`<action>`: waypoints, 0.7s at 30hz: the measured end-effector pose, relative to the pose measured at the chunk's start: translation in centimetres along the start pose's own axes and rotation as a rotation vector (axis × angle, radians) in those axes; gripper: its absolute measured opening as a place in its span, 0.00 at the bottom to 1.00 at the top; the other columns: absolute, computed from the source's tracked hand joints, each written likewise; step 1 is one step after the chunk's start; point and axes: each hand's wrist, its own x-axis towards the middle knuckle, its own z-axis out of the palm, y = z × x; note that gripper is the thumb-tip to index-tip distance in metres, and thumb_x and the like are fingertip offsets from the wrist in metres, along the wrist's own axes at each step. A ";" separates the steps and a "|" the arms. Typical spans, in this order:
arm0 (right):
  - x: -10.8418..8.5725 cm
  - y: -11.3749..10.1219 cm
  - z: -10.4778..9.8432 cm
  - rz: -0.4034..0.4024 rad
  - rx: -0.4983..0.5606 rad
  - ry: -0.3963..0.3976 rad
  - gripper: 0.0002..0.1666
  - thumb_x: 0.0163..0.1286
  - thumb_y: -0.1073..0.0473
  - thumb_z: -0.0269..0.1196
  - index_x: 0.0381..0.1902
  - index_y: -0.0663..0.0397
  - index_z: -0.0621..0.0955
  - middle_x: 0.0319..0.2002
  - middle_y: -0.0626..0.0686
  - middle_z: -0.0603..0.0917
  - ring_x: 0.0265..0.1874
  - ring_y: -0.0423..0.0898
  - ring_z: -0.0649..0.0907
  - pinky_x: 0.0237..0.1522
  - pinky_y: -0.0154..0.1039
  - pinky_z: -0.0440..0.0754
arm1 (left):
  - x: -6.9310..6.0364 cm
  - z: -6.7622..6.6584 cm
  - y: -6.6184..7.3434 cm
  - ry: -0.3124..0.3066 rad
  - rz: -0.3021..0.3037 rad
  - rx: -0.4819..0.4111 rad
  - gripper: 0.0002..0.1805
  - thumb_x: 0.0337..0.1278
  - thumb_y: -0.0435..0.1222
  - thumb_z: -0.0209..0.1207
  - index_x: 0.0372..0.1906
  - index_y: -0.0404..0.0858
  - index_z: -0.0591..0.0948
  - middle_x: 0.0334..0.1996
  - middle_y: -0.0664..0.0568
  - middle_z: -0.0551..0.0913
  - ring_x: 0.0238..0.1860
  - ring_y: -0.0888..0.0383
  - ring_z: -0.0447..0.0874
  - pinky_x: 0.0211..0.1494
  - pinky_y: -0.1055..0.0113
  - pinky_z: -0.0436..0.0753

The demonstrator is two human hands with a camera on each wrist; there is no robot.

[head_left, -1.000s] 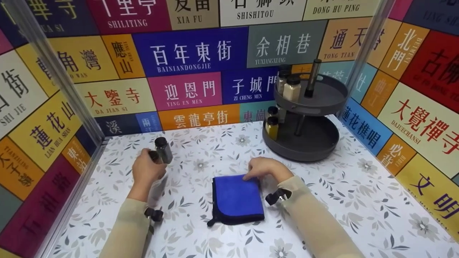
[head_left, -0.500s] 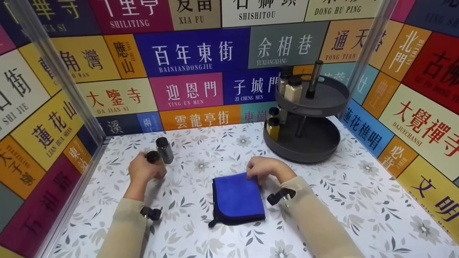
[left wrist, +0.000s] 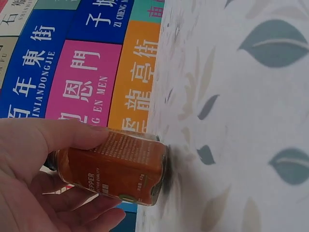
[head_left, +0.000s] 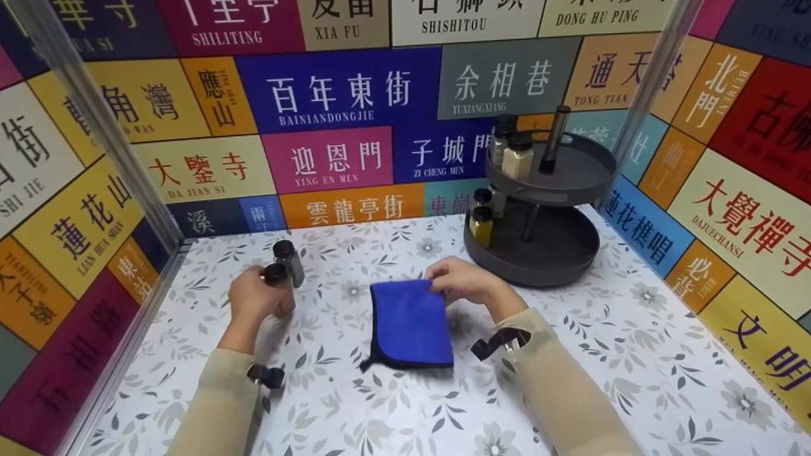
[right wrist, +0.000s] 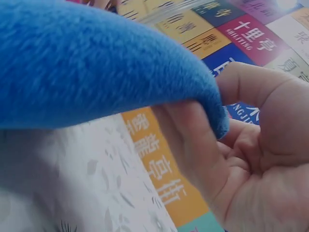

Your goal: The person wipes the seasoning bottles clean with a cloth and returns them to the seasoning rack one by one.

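Observation:
My left hand (head_left: 252, 303) grips a black-capped glass bottle (left wrist: 113, 166) of orange-red powder, labelled PEPPER, upright at the table surface. Directly behind it, a second black-capped bottle (head_left: 290, 265) stands close by. My right hand (head_left: 466, 284) pinches the upper right corner of a blue folded cloth (head_left: 410, 323) with black edging. In the right wrist view, the cloth (right wrist: 96, 67) hangs from between thumb and fingers (right wrist: 193, 130), bent over at its edge. The cloth's near edge appears raised slightly above the table.
A dark grey two-tier round rack (head_left: 532, 256) stands at the back right. Its upper tier carries bottles, one with pale contents (head_left: 516, 158); the lower holds bottles, one yellow (head_left: 481, 229). Walls with coloured sign panels (head_left: 342, 85) enclose the back and sides of the floral table (head_left: 342, 405).
My right hand has moved slightly away from the body, lifting and shifting the cloth with it. My left hand has tilted its bottle into fuller view and stays beside the other bottle.

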 end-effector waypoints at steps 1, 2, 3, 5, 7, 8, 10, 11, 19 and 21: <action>-0.1 -0.2 0.0 -0.014 0.041 0.009 0.11 0.62 0.70 0.59 0.30 0.49 0.83 0.28 0.44 0.82 0.24 0.39 0.81 0.28 0.36 0.86 | 0.0 0.0 0.2 0.009 0.022 0.007 0.29 0.38 0.38 0.73 0.52 0.33 0.84 0.53 0.34 0.88 0.54 0.37 0.84 0.57 0.44 0.83; -0.1 -0.3 0.1 -0.028 0.080 0.027 0.11 0.62 0.71 0.59 0.30 0.49 0.83 0.28 0.45 0.81 0.24 0.39 0.81 0.28 0.36 0.86 | -0.1 0.0 0.6 0.020 0.048 0.009 0.27 0.40 0.39 0.73 0.51 0.33 0.85 0.51 0.35 0.89 0.52 0.37 0.84 0.56 0.44 0.83; -0.2 -0.6 0.2 -0.041 0.119 0.055 0.12 0.63 0.72 0.59 0.30 0.49 0.82 0.28 0.45 0.81 0.24 0.39 0.82 0.28 0.36 0.86 | -0.2 0.0 1.0 0.032 0.077 0.007 0.25 0.42 0.40 0.73 0.50 0.34 0.85 0.49 0.35 0.89 0.52 0.37 0.85 0.56 0.44 0.82; -0.2 -1.1 0.4 -0.065 0.179 0.133 0.11 0.63 0.72 0.60 0.31 0.50 0.83 0.29 0.46 0.82 0.25 0.40 0.82 0.29 0.36 0.87 | -0.5 0.2 2.1 0.062 0.151 -0.010 0.21 0.44 0.40 0.73 0.46 0.36 0.86 0.45 0.37 0.90 0.48 0.38 0.86 0.53 0.45 0.83; -0.3 -1.7 0.6 -0.086 0.217 0.226 0.11 0.64 0.72 0.62 0.32 0.51 0.83 0.29 0.46 0.82 0.26 0.40 0.84 0.29 0.36 0.88 | -0.9 0.5 3.7 0.080 0.213 -0.051 0.20 0.42 0.39 0.73 0.43 0.37 0.87 0.41 0.39 0.91 0.45 0.40 0.87 0.51 0.47 0.82; -0.3 -2.0 0.7 -0.095 0.235 0.267 0.10 0.65 0.72 0.63 0.33 0.51 0.83 0.30 0.47 0.83 0.27 0.41 0.84 0.30 0.37 0.89 | -1.2 0.7 4.7 0.080 0.236 -0.072 0.19 0.40 0.39 0.74 0.42 0.37 0.86 0.40 0.41 0.91 0.43 0.42 0.86 0.50 0.49 0.82; -0.3 -2.4 0.8 -0.116 0.262 0.340 0.09 0.66 0.72 0.64 0.34 0.52 0.83 0.31 0.47 0.84 0.28 0.41 0.85 0.31 0.37 0.90 | -1.7 1.2 6.8 0.073 0.280 -0.109 0.19 0.36 0.36 0.74 0.40 0.38 0.86 0.36 0.42 0.91 0.39 0.44 0.85 0.46 0.53 0.81; -0.3 -2.5 0.9 -0.126 0.279 0.371 0.09 0.67 0.72 0.64 0.34 0.53 0.83 0.31 0.48 0.83 0.28 0.41 0.85 0.31 0.38 0.90 | -2.0 1.5 7.9 0.061 0.293 -0.122 0.19 0.34 0.35 0.74 0.40 0.38 0.85 0.35 0.42 0.90 0.39 0.45 0.84 0.46 0.53 0.80; 0.1 -2.3 1.9 -0.189 0.490 0.557 0.10 0.70 0.75 0.62 0.35 0.55 0.80 0.30 0.49 0.79 0.24 0.41 0.82 0.27 0.35 0.87 | -3.3 3.9 14.1 -0.043 0.423 -0.147 0.21 0.32 0.35 0.75 0.41 0.40 0.87 0.32 0.46 0.88 0.37 0.47 0.83 0.45 0.52 0.80; 0.2 -2.2 2.1 -0.198 0.515 0.587 0.08 0.71 0.74 0.63 0.37 0.56 0.80 0.29 0.48 0.81 0.23 0.41 0.83 0.27 0.35 0.87 | -3.7 4.3 14.9 -0.054 0.426 -0.171 0.21 0.33 0.35 0.75 0.41 0.40 0.87 0.31 0.47 0.88 0.36 0.48 0.82 0.43 0.54 0.80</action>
